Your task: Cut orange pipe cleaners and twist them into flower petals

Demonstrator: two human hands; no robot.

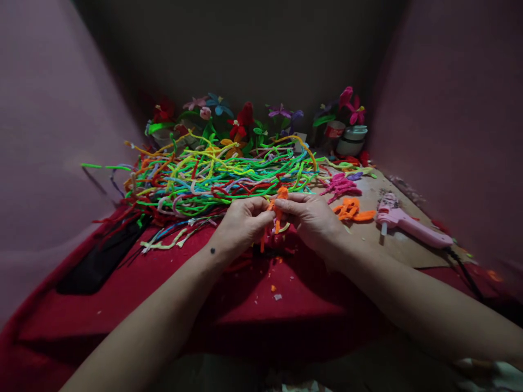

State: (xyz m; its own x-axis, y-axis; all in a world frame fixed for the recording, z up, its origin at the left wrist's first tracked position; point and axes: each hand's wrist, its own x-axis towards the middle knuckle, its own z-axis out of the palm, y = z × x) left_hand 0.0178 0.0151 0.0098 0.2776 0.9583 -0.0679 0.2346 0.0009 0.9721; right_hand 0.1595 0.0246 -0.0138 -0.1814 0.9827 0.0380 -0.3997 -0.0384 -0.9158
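My left hand and my right hand meet over the front of the table. Between their fingertips is a bent orange pipe cleaner, its ends hanging below the fingers. Both hands are closed in a pinch on it. Just beyond them spreads a big tangled heap of colourful pipe cleaners. Right of my right hand lie shaped orange pipe cleaner pieces and a bunch of pink ones. What sits directly under my hands is partly hidden.
A pink glue gun rests on a brown board at the right, its cord trailing forward. Pipe-cleaner flowers and a lidded jar stand at the back. A flat black object lies left on the red cloth.
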